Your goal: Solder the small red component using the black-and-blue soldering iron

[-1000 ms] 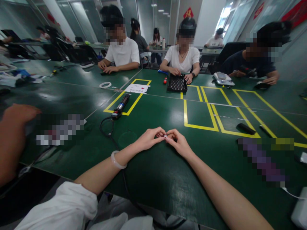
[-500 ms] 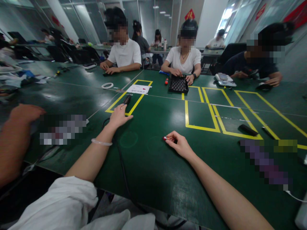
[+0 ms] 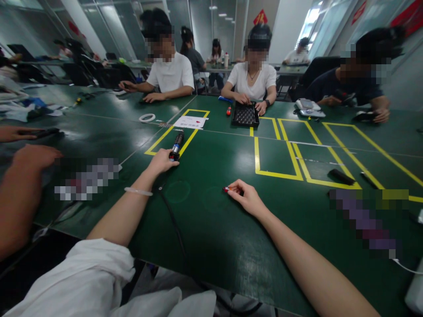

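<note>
Fingers of your right hand [image 3: 248, 199] pinch a small red-tipped part [image 3: 226, 189] low against the green surface [image 3: 211, 237], straight in front of you. Your left hand [image 3: 161, 161] reaches further out and closes around the rear end of a corded electric screwdriver [image 3: 176, 146], which lies across the yellow tape outline [image 3: 164, 136]; its black cable [image 3: 175, 229] trails back toward you. Beyond sit a white printed sheet [image 3: 189, 122] and a black parts tray [image 3: 245, 115], the tray under another person's hands.
</note>
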`<state>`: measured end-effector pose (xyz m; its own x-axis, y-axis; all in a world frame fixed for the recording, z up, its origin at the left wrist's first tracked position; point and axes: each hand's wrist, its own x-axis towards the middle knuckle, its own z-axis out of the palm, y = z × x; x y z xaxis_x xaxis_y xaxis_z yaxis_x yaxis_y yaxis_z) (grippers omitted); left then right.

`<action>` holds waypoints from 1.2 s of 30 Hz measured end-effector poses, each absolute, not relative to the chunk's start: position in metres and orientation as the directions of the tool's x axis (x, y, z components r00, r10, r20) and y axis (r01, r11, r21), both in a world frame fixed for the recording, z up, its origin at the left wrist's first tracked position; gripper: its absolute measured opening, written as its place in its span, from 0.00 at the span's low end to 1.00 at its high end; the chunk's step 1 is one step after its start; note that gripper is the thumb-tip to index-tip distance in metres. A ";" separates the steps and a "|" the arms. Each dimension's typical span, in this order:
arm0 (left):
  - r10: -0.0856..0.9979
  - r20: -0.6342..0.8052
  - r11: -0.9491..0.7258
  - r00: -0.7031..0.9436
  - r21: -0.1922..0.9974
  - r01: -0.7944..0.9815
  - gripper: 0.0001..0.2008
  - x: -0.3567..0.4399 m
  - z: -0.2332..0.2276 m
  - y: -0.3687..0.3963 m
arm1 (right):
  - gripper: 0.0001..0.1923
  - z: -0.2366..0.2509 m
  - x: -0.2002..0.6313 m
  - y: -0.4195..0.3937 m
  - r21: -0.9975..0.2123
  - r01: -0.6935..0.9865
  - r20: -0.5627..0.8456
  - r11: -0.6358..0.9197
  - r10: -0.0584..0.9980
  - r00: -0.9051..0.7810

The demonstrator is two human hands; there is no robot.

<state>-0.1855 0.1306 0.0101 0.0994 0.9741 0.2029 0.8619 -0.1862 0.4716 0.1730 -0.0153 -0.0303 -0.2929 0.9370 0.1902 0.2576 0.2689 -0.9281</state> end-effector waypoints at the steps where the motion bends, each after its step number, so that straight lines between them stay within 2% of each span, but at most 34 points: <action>1: 0.976 0.190 -0.181 0.107 0.438 0.881 0.22 -0.177 0.009 0.125 | 0.09 -0.031 0.173 -0.015 -0.928 0.255 0.194 0.270 0.938 -0.288; 6: 0.967 0.138 -0.239 0.213 0.213 0.947 0.29 -0.123 0.008 0.090 | 0.08 -0.033 0.173 -0.014 -0.924 0.252 0.223 0.288 0.941 -0.254; 17: 0.894 0.133 -0.449 0.429 0.276 0.850 0.32 -0.031 0.009 0.013 | 0.06 -0.033 0.173 -0.015 -0.873 0.342 0.282 0.348 0.932 -0.227; 21: 0.878 0.126 -0.477 0.462 0.308 0.823 0.33 -0.020 0.007 0.000 | 0.03 -0.034 0.173 -0.014 -0.753 0.527 0.305 0.394 0.919 -0.250; 24: 0.871 0.124 -0.490 0.476 0.308 0.816 0.34 -0.017 0.005 -0.004 | 0.04 -0.034 0.172 -0.013 -0.667 0.619 0.312 0.415 0.910 -0.273; 30: 0.869 0.126 -0.493 0.478 0.263 0.829 0.34 -0.016 0.005 -0.007 | 0.08 -0.032 0.171 -0.016 -0.731 0.557 0.291 0.395 0.918 -0.269; 36: 0.880 0.135 -0.470 0.455 0.115 0.875 0.32 -0.011 0.010 -0.010 | 0.07 -0.034 0.173 -0.016 -0.718 0.506 0.373 0.477 0.878 -0.300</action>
